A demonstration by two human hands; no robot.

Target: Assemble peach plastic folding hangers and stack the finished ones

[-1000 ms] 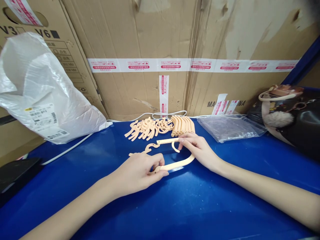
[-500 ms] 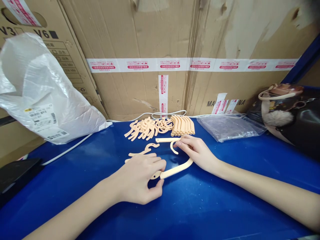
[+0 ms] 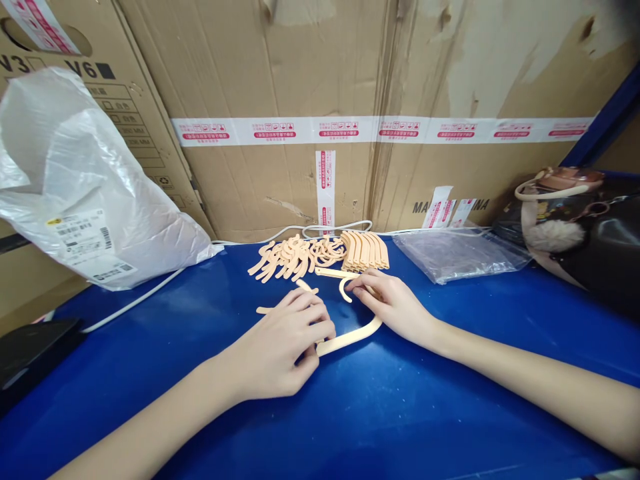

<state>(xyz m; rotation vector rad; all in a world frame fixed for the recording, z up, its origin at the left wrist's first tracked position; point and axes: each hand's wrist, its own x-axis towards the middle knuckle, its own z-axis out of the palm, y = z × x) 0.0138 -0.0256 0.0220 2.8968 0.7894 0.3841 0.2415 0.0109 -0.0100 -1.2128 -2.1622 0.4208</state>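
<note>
A peach plastic hanger arm [image 3: 350,336] lies curved on the blue table [image 3: 400,413]. My left hand [image 3: 280,347] pinches its near end and also covers a hook-shaped piece [image 3: 265,309] lying flat. My right hand [image 3: 390,303] holds the arm's far curled end [image 3: 344,288]. A loose straight bar [image 3: 333,272] lies just beyond my fingers. Behind it sit a heap of peach hook pieces [image 3: 293,257] and a neat row of curved arms [image 3: 365,250].
Cardboard boxes [image 3: 350,100] form a wall along the back. A white plastic mailer bag [image 3: 75,187] lies at the left, a clear plastic bag [image 3: 457,253] at the right, and a dark handbag [image 3: 575,227] at the far right. A white cable [image 3: 130,303] runs along the back.
My left hand has slid forward and flattened over the hook piece and the arm's end. My right hand shifted slightly left along the arm's curl, and the straight bar now lies free.
</note>
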